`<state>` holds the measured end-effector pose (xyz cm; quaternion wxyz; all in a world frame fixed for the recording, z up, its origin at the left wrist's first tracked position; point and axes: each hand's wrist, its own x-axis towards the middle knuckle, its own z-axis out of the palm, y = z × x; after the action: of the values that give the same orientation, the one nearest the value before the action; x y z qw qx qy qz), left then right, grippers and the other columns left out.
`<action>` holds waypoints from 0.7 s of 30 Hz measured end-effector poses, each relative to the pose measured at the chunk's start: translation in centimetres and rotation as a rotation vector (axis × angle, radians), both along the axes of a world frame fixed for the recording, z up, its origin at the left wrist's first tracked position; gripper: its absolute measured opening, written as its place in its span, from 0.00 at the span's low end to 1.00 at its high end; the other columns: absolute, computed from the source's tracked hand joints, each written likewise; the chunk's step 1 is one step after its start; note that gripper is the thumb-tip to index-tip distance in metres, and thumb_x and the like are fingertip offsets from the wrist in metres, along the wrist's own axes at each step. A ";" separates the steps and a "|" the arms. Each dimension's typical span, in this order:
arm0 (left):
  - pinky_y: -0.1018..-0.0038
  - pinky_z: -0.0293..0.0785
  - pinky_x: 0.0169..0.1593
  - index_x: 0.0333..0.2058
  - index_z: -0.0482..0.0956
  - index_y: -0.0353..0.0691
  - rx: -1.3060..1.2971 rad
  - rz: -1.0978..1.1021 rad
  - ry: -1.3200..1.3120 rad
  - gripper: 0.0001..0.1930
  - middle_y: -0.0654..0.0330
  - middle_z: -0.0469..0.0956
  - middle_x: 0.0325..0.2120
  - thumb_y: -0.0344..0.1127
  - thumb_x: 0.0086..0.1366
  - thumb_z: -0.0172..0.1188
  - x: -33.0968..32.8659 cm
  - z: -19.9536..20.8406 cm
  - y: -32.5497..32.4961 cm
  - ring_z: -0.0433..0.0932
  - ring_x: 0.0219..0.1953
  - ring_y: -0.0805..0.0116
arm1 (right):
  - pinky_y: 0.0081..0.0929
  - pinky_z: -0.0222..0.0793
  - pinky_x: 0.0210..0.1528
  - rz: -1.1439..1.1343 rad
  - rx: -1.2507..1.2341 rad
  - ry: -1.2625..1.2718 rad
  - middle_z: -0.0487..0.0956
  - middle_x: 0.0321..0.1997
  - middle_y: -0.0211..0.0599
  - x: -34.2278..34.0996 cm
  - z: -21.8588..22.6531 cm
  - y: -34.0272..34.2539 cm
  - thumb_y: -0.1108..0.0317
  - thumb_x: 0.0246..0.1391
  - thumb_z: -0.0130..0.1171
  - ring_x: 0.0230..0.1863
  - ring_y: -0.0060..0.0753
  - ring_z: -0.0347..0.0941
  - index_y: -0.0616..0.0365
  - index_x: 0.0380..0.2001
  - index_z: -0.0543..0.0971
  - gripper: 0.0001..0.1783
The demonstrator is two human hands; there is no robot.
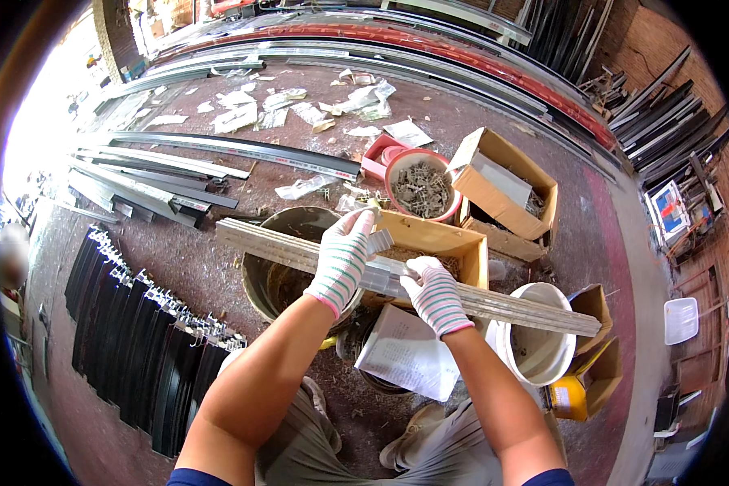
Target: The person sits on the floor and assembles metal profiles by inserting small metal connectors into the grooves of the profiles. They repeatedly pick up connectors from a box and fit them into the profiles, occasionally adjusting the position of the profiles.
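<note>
Both my hands wear white knitted gloves with green stripes and pink cuffs. My left hand (342,255) is closed around a short silvery metal profile piece (381,275) and rests on a long pale wooden plank (510,306). The plank lies across a dark bucket (287,223) and a white bucket (539,344). My right hand (434,292) grips the same metal piece from the right, thumb up. Behind my hands stands an open cardboard box (437,240) with small parts inside.
A red bowl of metal fittings (420,188) and another cardboard box (506,190) sit beyond. Dark metal profiles (138,348) lie in a row at left, longer grey ones (162,182) further back. A paper sheet (405,356) lies near my knees. Scraps litter the floor.
</note>
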<state>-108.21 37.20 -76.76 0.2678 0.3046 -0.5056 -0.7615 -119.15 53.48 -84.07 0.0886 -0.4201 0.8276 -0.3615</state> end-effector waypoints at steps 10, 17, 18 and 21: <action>0.71 0.79 0.37 0.54 0.79 0.45 0.158 -0.055 0.014 0.17 0.63 0.81 0.42 0.46 0.73 0.56 -0.6 -0.7 0.8 0.81 0.39 0.70 | 0.37 0.78 0.49 -0.081 -0.042 0.066 0.81 0.51 0.50 -0.5 3.6 1.0 0.63 0.56 0.65 0.45 0.46 0.81 0.61 0.52 0.79 0.22; 0.63 0.67 0.66 0.70 0.60 0.45 0.118 -0.280 0.199 0.33 0.55 0.66 0.65 0.61 0.76 0.43 -4.1 -4.0 4.4 0.70 0.63 0.63 | 0.29 0.71 0.60 -0.008 -0.272 -0.608 0.75 0.62 0.52 1.1 6.4 0.4 0.53 0.55 0.70 0.58 0.35 0.74 0.75 0.69 0.57 0.51; 0.63 0.63 0.69 0.72 0.56 0.45 0.180 -0.373 0.176 0.36 0.54 0.64 0.67 0.64 0.76 0.39 -4.0 -2.3 5.3 0.66 0.66 0.63 | 0.30 0.69 0.62 -0.041 -0.298 -0.755 0.73 0.63 0.53 0.2 6.3 1.1 0.53 0.52 0.73 0.61 0.36 0.72 0.75 0.70 0.56 0.55; 0.62 0.64 0.69 0.73 0.54 0.45 0.058 -0.450 0.189 0.37 0.54 0.63 0.68 0.65 0.76 0.36 -2.9 -1.5 5.8 0.66 0.66 0.63 | 0.31 0.73 0.58 -0.113 -0.215 -0.622 0.76 0.61 0.55 -0.5 6.2 1.7 0.59 0.51 0.74 0.59 0.40 0.75 0.74 0.71 0.54 0.54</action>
<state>-111.13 42.95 -78.25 0.1289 0.1194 -0.5111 -0.8414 -119.68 55.13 -77.83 0.2721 -0.2500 0.7400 -0.5620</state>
